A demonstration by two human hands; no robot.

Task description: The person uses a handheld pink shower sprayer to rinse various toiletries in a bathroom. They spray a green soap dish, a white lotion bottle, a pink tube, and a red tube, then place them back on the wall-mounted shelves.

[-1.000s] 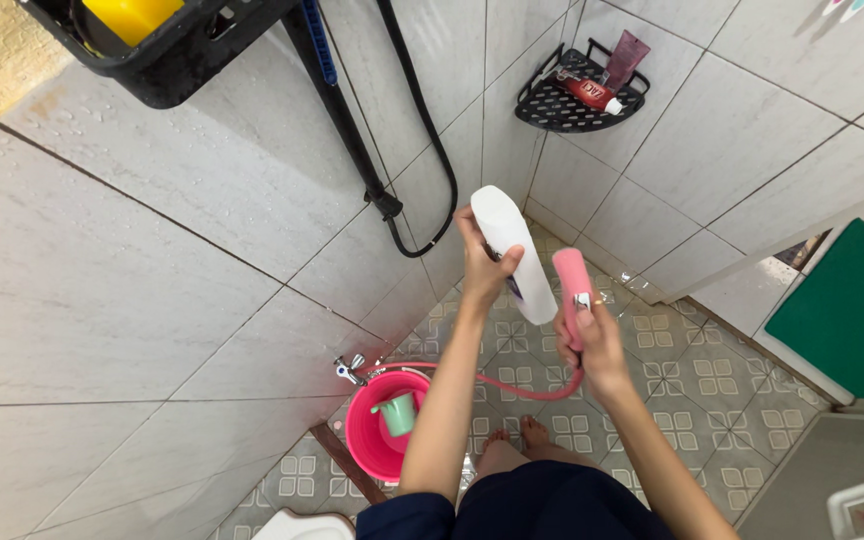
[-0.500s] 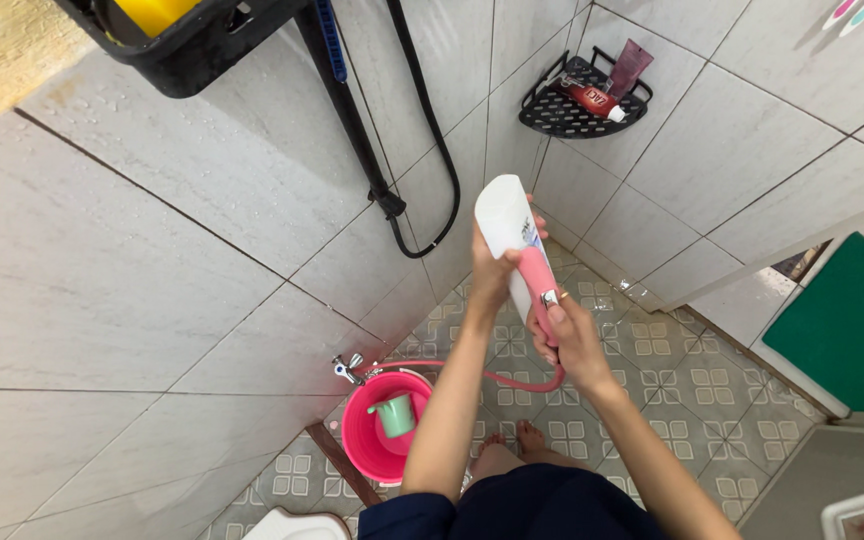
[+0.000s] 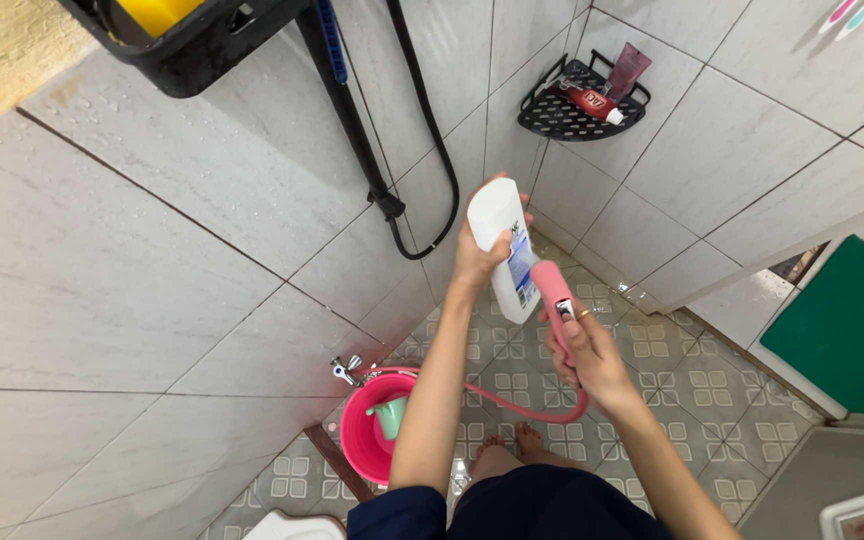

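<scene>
The left hand [image 3: 474, 262] grips a white bottle [image 3: 505, 248] — its blue label partly hidden by the pink sprayer [image 3: 554, 290]. The right hand [image 3: 584, 352] closes round that sprayer's handle, whose nozzle cannot be made out.

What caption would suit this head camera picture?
In a tiled bathroom, the left hand holds a white bottle while the right hand grips a pink sprayer.
</scene>
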